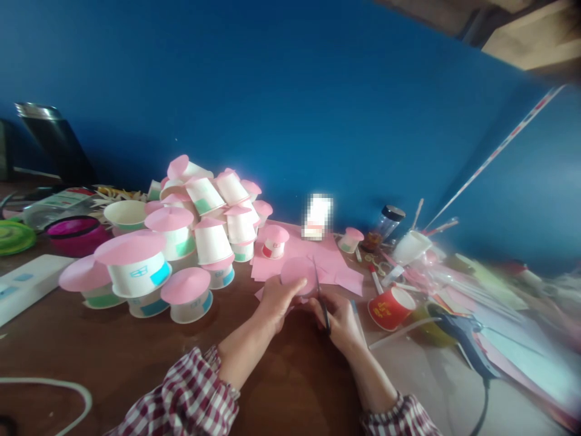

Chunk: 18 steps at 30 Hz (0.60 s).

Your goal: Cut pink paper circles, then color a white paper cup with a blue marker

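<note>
My left hand [278,298] grips a round piece of pink paper [295,274] by its lower edge, thumb lying on top. In my right hand [338,318] is a pair of scissors [318,284] with dark handles, the blades pointing away from me at the disc's right edge. Whether the blades touch the paper I cannot tell. Beneath and beyond my hands lie sheets of pink paper [313,251]. A small cup with a pink cone top [275,241] stands on their left part.
Many paper cups with pink tops [177,230] are piled at left. A red paper cup [391,307], a glue gun [469,345] and a lidded jar [385,225] stand or lie at right. A power strip [31,284] is far left. A blue wall [290,109] rises behind.
</note>
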Tool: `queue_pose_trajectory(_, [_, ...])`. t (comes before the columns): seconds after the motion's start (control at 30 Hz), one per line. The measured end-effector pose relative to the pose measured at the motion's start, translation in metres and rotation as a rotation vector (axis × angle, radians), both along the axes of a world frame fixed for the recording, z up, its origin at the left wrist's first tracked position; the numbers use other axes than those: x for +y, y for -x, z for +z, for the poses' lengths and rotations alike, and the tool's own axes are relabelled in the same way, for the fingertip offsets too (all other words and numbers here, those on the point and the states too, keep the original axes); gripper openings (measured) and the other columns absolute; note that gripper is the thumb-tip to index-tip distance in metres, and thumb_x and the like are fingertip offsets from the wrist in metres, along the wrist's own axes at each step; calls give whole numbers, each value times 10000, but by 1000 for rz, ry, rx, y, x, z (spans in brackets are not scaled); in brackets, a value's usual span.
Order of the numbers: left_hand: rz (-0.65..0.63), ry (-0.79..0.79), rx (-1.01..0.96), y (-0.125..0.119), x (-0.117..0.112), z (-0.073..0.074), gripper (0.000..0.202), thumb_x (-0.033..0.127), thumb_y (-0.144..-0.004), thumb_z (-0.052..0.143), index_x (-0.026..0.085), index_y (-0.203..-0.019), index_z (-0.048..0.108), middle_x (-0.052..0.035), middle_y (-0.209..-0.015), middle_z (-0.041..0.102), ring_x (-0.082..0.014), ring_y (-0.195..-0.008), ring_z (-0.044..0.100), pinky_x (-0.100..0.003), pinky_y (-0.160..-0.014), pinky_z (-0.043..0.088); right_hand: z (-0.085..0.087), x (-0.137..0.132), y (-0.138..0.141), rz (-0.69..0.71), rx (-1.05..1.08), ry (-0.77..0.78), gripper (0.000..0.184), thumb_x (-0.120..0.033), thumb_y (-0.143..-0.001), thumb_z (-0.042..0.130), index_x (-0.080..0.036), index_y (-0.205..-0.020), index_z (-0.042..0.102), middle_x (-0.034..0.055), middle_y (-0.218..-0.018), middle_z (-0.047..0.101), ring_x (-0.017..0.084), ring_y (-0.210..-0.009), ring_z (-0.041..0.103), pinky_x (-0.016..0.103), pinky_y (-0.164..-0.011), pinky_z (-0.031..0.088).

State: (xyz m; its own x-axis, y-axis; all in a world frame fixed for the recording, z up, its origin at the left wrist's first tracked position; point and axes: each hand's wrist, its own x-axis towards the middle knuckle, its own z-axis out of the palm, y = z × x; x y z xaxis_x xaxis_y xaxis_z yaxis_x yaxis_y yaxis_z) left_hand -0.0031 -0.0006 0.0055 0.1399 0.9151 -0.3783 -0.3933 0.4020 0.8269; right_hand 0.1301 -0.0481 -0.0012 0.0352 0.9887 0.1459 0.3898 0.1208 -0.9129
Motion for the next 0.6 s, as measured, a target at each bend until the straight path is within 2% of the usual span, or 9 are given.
queue_pose_trajectory(0.4, [-11, 0, 0, 1, -2, 4, 414, 345, -616, 745, 140, -949, 609, -87, -812, 672, -161, -629, 632, -261, -561, 491, -3, 1, 1, 25, 23, 20, 214, -335, -776, 643, -134, -710, 610, -44, -488, 464, 76, -424, 409, 192, -414, 292])
queue_pose_trajectory(0.6, [0, 11, 7, 3, -2, 6, 367, 296, -609, 747, 131, -908, 613, -84, -776, 667, -170, -631, 631, -267, -548, 496, -4, 0, 1, 38, 64, 38, 232, -353, -766, 654, -138, -701, 592, -48, -495, 450, 73, -425, 397, 191, -408, 289])
